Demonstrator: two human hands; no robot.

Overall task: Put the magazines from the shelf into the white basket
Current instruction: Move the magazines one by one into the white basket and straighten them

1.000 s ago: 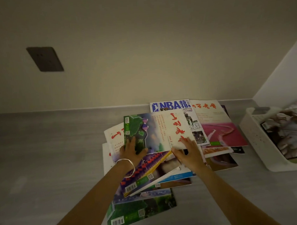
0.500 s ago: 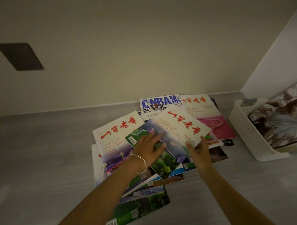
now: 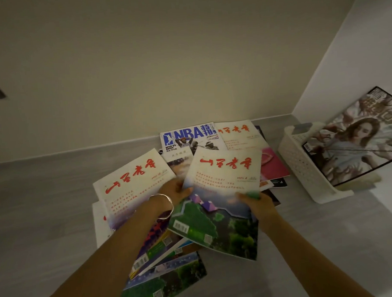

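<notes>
Both hands grip one magazine (image 3: 224, 198) raised above the pile (image 3: 150, 247) on the shelf (image 3: 47, 211). The left hand (image 3: 173, 192) closes on its left edge; the right hand (image 3: 259, 205) closes on its right edge. The basket (image 3: 303, 166) stands right of the pile, already holding a magazine.

Dim, warm-tinted indoor light with no visible source. The wall (image 3: 164, 60) fades darker toward the top corners. Shadows are soft and faint. Wide-angle bending shows at the edges; the forearms at the bottom are blurred and dark. No glare.
</notes>
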